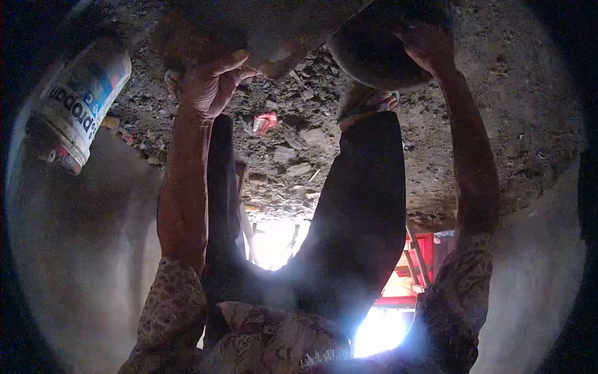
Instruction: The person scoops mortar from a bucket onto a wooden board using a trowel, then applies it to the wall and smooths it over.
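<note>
My left hand (215, 84) is at the upper left, its fingers curled and the thumb stretched to the right. It is beside the underside of a large dim grey mass (268, 25); what the fingers grip, if anything, is hidden. At the upper right my right hand (430, 48) is against a dark, rounded, bowl-like pan (374, 62), its fingers over the near side and partly lost in shadow. Below the pan, a foot (370, 103) is on the rubble-strewn ground (305, 84).
A white printed plastic bucket (87, 93) lies at the left by a plain wall (93, 230). A crumpled red-and-white wrapper (265, 123) is among the stones. My dark-trousered legs (361, 187) fill the middle. Bright light and a red object (405, 280) show behind them.
</note>
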The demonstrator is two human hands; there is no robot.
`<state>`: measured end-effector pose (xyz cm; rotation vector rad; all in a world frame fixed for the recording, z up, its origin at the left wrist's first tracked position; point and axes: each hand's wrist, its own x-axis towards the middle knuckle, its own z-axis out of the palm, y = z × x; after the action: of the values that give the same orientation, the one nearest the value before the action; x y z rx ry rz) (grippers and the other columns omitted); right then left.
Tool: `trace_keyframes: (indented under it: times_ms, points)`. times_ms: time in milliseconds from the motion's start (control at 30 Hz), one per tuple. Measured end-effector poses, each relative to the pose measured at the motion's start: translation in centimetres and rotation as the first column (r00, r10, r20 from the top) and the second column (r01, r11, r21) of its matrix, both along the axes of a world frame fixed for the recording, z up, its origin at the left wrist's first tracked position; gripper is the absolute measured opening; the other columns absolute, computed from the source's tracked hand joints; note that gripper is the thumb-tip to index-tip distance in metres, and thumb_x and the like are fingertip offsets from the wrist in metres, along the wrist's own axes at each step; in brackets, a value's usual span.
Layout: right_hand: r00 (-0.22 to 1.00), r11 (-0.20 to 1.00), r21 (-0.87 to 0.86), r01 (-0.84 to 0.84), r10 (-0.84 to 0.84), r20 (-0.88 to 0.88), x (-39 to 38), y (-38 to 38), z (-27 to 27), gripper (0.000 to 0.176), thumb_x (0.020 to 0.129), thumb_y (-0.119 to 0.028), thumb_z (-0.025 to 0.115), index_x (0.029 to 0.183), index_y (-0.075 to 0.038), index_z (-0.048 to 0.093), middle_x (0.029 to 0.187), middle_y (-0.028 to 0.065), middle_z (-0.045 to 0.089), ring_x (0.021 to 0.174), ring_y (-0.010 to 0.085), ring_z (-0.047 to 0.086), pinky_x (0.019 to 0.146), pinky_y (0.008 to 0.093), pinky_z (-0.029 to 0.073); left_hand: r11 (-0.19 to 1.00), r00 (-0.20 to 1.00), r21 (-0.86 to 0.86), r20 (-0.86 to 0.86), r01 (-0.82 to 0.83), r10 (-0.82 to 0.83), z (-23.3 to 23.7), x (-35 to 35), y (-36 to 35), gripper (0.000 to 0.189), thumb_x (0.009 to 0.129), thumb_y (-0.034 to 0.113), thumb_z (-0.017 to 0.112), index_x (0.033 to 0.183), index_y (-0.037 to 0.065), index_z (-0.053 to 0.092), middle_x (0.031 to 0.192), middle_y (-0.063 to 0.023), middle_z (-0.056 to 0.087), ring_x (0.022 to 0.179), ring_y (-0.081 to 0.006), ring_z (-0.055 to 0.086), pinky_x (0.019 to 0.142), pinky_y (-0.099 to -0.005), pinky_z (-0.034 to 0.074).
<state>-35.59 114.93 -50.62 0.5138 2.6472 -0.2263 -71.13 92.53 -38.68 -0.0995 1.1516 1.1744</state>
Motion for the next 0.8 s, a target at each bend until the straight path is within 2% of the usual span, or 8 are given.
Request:
trace_keyframes:
  times_ms: [200, 267, 333, 400, 467, 600, 700, 800]
  points:
    - [0.941, 0.976, -0.069, 0.208, -0.219, -0.260, 0.9, -2.4, 6.3, 0.022, 0.091, -0.028, 0.058, 0.106, -0.016, 0.067, 0.084, 0.0149, 0.066, 0.071, 0.0348, 0.064, 0.061, 0.0475, 0.051, 0.998, 0.998, -0.015, 0.010, -0.064, 0.064, 0.5, -2.8, -1.1, 0.038, 0.080, 0.002, 0.069, 0.116, 0.008, 0.059, 0.114, -0.0080, 0.062, 0.105, -0.0271, 0.062, 0.087, -0.0519, 0.051]
    - [0.924, 0.929, -0.151, 0.338, -0.358, -0.132, 1.3, -3.3, 8.8, 0.027, 0.091, -0.032, 0.059, 0.105, -0.010, 0.065, 0.086, 0.0166, 0.067, 0.070, 0.0335, 0.064, 0.061, 0.0447, 0.051, 0.996, 0.997, -0.047, -0.022, -0.071, 0.070, 1.7, -2.6, -0.6, 0.044, 0.080, 0.001, 0.068, 0.121, 0.008, 0.055, 0.118, -0.0101, 0.060, 0.107, -0.0296, 0.060, 0.089, -0.0525, 0.051]
    - [0.892, 0.873, -0.218, 0.437, -0.451, -0.017, 2.8, -5.2, 10.1, 0.032, 0.091, -0.034, 0.060, 0.104, -0.006, 0.065, 0.087, 0.0175, 0.067, 0.070, 0.0311, 0.065, 0.062, 0.0418, 0.051, 0.995, 0.995, -0.023, -0.024, -0.097, 0.097, 3.6, -2.5, 0.5, 0.029, 0.082, 0.004, 0.068, 0.110, 0.008, 0.065, 0.107, -0.0095, 0.066, 0.103, -0.0322, 0.063, 0.087, -0.0578, 0.049]
    - [0.586, 0.649, -0.444, 0.618, -0.757, -0.291, 3.0, -7.2, 13.9, 0.035, 0.090, -0.035, 0.062, 0.102, -0.001, 0.064, 0.086, 0.0133, 0.066, 0.070, 0.0215, 0.062, 0.063, 0.0366, 0.048, 0.985, 0.991, 0.154, 0.121, -0.083, 0.064, 3.9, -2.6, 0.8, 0.034, 0.080, 0.003, 0.070, 0.113, 0.008, 0.063, 0.108, -0.0099, 0.065, 0.102, -0.0321, 0.063, 0.086, -0.0574, 0.050]
    - [0.348, 0.417, -0.493, 0.763, -0.909, -0.230, 1.2, -9.1, 18.4, 0.030, 0.090, -0.029, 0.064, 0.102, -0.001, 0.064, 0.085, 0.0072, 0.065, 0.074, 0.0139, 0.058, 0.066, 0.0315, 0.046, 0.994, 0.996, 0.101, 0.080, -0.035, 0.027, 3.7, -1.9, 0.9, 0.045, 0.079, 0.003, 0.070, 0.121, 0.005, 0.055, 0.114, -0.0118, 0.062, 0.103, -0.0324, 0.062, 0.088, -0.0544, 0.051]
    - [0.268, 0.422, -0.418, 0.805, -0.886, -0.379, -3.0, -11.7, 24.1, 0.025, 0.088, -0.024, 0.067, 0.100, -0.002, 0.064, 0.086, 0.0050, 0.063, 0.078, 0.0138, 0.059, 0.070, 0.0295, 0.047, 0.972, 0.973, -0.096, 0.106, 0.215, -0.205, 1.5, -0.2, 0.7, 0.052, 0.078, 0.006, 0.073, 0.125, 0.002, 0.050, 0.114, -0.0132, 0.060, 0.102, -0.0300, 0.061, 0.087, -0.0502, 0.051]
    - [0.284, 0.465, -0.387, 0.796, -0.852, -0.440, -5.9, -12.3, 25.1, 0.020, 0.088, -0.020, 0.067, 0.100, -0.004, 0.064, 0.093, 0.0077, 0.062, 0.079, 0.0183, 0.061, 0.069, 0.0325, 0.049, 0.978, 0.973, -0.065, 0.133, 0.199, -0.189, 2.9, 2.4, 1.8, 0.047, 0.077, 0.009, 0.075, 0.120, 0.001, 0.055, 0.105, -0.0119, 0.062, 0.096, -0.0277, 0.062, 0.084, -0.0482, 0.052]
    - [0.480, 0.658, -0.176, 0.732, -0.681, -0.553, -6.4, -13.3, 24.4, 0.019, 0.086, -0.017, 0.069, 0.101, -0.006, 0.064, 0.099, 0.0109, 0.061, 0.081, 0.0243, 0.062, 0.068, 0.0352, 0.051, 0.963, 0.969, -0.135, 0.113, 0.234, -0.220, 3.8, 3.9, 2.6, 0.046, 0.077, 0.007, 0.075, 0.119, 0.000, 0.055, 0.104, -0.0124, 0.063, 0.094, -0.0273, 0.062, 0.083, -0.0470, 0.052]
